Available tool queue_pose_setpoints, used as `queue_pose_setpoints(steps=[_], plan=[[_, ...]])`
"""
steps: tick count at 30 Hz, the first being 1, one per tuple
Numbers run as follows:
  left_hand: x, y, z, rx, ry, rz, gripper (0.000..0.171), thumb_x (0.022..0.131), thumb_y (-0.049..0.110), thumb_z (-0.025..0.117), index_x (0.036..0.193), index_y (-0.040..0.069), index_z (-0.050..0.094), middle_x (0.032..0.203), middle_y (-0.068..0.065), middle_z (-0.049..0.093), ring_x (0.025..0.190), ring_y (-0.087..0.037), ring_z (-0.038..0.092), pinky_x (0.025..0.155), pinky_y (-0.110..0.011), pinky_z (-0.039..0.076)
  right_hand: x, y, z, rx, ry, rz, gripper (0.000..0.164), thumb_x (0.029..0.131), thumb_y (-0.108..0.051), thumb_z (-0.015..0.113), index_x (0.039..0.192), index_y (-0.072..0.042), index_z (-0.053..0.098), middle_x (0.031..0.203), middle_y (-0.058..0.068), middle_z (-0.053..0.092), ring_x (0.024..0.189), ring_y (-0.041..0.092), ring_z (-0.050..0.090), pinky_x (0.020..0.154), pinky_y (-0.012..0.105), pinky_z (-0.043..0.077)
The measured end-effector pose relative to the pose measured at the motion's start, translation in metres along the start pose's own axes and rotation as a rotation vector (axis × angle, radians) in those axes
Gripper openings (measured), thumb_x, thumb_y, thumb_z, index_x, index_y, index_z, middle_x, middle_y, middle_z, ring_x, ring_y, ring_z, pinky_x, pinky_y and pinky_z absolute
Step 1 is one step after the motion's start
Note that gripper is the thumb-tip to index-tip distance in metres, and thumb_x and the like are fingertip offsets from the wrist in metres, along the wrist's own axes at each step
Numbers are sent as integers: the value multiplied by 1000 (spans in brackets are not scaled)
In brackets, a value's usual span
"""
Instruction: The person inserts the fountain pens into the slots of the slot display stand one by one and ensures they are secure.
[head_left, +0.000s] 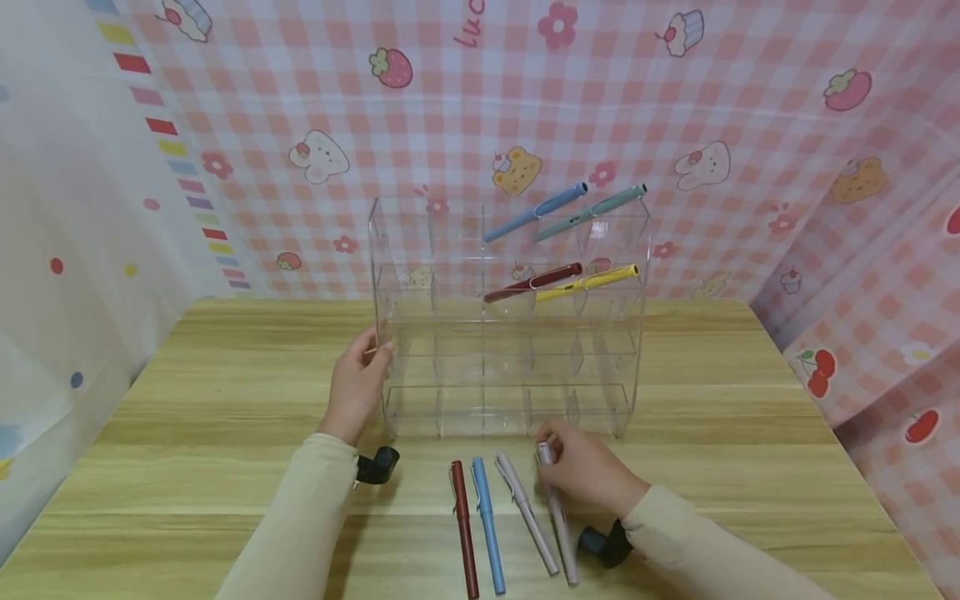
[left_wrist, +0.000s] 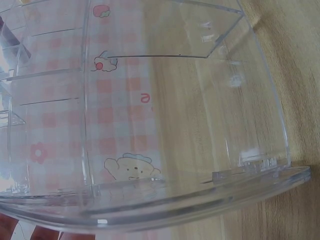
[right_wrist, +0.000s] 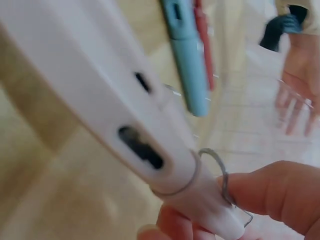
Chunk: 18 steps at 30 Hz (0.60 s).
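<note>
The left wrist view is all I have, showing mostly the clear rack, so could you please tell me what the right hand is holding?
Observer: The right hand pinches a pale pen near its clip end.
Operator: Thank you; do other pens lie beside it on the table?
Observer: Yes, left of it in the head view lie a dark red pen, a blue pen and another pale pen.
Operator: And what sits in the top row of the rack?
Observer: Another blue pen and a green pen, both slanted.
</note>
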<state>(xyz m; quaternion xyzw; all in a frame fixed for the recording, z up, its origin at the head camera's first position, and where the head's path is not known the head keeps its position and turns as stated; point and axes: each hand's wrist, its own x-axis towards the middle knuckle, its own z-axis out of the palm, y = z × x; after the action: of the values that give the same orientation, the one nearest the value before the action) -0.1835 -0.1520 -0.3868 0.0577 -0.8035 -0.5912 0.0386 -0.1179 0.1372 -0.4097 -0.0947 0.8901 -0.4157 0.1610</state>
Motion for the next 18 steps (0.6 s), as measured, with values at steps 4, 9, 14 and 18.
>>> queue_pose_setpoints(steps=[4,9,14,18], plan=[[0,1,0,-2,0,8,43,101,19,46,143,8,46,137,-18,51,121,-32,51,95,-47,46,-2,-6,-11,15,40,-22,30,76,3,66,105,0,57,76,4,56,61,13,52,50,25,44],[0,1,0,-6,-2,10,44,101,19,47,144,9,44,136,-18,51,121,-32,50,95,-47,45,-7,-14,-24,111,79,-34,31,78,4,63,107,2,52,82,8,52,65,16,52,51,27,46],[0,0,0,-1,-1,9,45,101,20,47,144,9,44,136,-18,52,122,-33,51,96,-47,46,-10,-22,-37,170,143,-72,29,80,4,63,105,1,48,86,9,52,69,17,53,54,26,47],[0,1,-1,1,-2,11,45,101,20,46,145,10,44,136,-17,51,121,-32,50,96,-47,45,-11,-29,-47,194,208,-82,30,83,2,63,107,1,47,90,10,53,71,16,54,55,25,47]])
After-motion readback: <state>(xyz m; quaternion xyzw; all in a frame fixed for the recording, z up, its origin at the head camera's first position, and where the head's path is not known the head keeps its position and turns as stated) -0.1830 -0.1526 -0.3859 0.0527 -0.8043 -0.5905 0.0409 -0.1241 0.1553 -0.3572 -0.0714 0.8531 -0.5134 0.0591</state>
